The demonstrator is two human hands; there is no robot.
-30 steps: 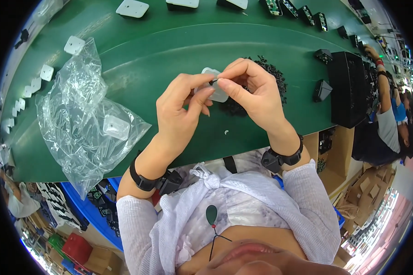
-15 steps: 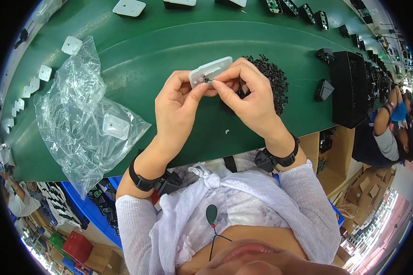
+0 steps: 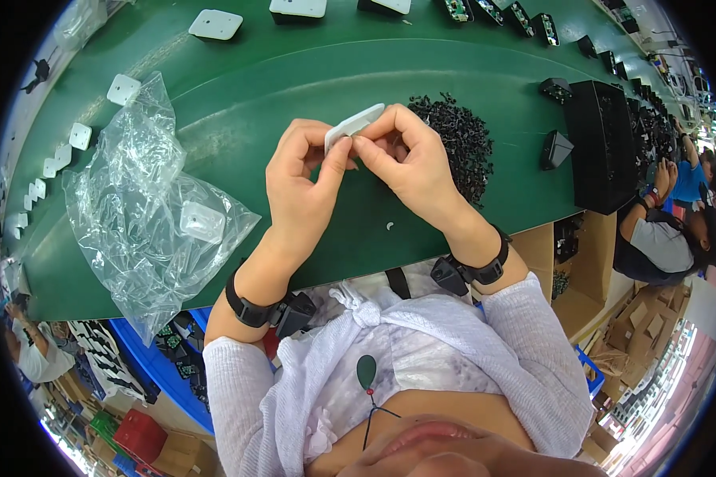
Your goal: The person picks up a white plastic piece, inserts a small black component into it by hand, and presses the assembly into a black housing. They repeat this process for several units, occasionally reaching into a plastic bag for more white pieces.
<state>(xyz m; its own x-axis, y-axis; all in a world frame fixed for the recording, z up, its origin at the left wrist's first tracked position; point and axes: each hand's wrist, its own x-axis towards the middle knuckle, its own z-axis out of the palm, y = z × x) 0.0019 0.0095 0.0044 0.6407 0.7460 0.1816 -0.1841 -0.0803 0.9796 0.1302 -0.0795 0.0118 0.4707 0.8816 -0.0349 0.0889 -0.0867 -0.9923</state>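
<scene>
Both my hands hold one small white plastic cover (image 3: pixel 356 125) above the green table, tilted so that mostly its edge and outer face show. My left hand (image 3: pixel 304 167) pinches its left end between thumb and fingers. At the right end my right hand (image 3: pixel 406 155) is closed, thumb and fingertips pressed against the cover's lower side. Whether a small part sits under those fingertips is hidden. Just right of my right hand lies a heap of small black parts (image 3: pixel 463 147).
A clear plastic bag (image 3: pixel 127 215) with a white cover (image 3: pixel 202 222) lies at left. White covers (image 3: pixel 216 25) and black housings (image 3: pixel 520 19) line the far side. A black box (image 3: pixel 601 151) and a black housing (image 3: pixel 556 150) stand at right. Another person (image 3: pixel 660 238) sits beyond.
The white cover has tipped, so its hollow inner side and the small dark part there no longer show. My right hand has shifted slightly left, closer to my left.
</scene>
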